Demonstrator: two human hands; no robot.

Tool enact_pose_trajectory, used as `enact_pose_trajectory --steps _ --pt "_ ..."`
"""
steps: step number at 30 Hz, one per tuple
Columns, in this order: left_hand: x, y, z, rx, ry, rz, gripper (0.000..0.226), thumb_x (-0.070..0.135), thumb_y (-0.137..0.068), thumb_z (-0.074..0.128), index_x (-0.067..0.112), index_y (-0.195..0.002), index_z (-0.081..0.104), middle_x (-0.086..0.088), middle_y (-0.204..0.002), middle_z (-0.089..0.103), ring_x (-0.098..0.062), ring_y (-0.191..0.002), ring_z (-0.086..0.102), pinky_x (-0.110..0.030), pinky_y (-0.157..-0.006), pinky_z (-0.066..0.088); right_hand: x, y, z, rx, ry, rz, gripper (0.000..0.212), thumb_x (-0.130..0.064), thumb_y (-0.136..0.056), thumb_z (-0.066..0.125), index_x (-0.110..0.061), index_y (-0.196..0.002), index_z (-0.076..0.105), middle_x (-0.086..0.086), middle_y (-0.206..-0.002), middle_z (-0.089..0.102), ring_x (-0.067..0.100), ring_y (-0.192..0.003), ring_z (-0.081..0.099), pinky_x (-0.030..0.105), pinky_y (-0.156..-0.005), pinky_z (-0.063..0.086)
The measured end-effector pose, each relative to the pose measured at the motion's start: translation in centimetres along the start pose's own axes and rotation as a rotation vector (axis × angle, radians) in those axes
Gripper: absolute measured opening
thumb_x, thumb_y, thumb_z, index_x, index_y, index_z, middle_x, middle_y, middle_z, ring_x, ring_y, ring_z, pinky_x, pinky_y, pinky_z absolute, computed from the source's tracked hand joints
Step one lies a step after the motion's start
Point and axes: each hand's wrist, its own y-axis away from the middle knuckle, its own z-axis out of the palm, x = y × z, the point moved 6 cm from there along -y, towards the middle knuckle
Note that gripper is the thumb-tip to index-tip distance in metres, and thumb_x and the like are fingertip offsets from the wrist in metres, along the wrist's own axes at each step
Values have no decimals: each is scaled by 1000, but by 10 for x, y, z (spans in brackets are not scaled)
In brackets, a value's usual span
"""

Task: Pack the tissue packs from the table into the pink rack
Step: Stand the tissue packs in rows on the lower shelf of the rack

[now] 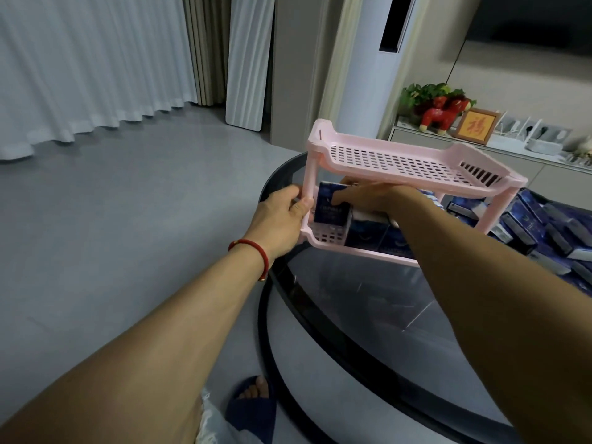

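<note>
A pink two-tier rack [397, 157] stands on a round dark glass table [368, 302]. Its top shelf holds nothing. My left hand [285, 216] grips the rack's front left post. My right hand [378, 195] reaches into the lower shelf and holds a dark blue tissue pack [330, 213] upright at the left end. More blue packs [378, 235] stand beside it on that shelf. Several loose tissue packs [544, 232] lie piled on the table to the right of the rack.
Grey floor spreads to the left, with white curtains behind. A white standing air conditioner [371, 65] rises behind the rack. A low cabinet [480, 158] at the right back carries a red toy, a framed picture and a plant. My slippered foot [253, 402] is below the table edge.
</note>
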Motion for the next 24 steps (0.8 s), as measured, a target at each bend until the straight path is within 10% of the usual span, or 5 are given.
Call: enact_pose_trajectory --steps 4,14,24 --pt "4 1 -2 21 1 16 26 31 -109 46 13 -111 64 -3 -101 73 -16 -88 69 -23 -61 57 12 -10 -1 57 -46 22 62 -48 -87 72 -34 -143 49 3 -138 54 30 -114 53 40 -97 41" --pt "12 0 1 62 40 0 26 31 -108 48 12 -111 65 -2 -97 73 -19 -92 71 -48 -84 62 7 -33 -4 -2 81 -26 23 -38 -89 73 -35 -108 61 0 -119 62 23 -100 55 36 -86 36" --pt "11 0 1 75 81 -25 23 31 -107 50 15 -110 66 -2 -98 74 -22 -94 71 -49 -85 61 13 -45 -3 27 1 37 62 -39 -87 76 -36 -143 49 4 -144 51 30 -124 51 37 -95 38"
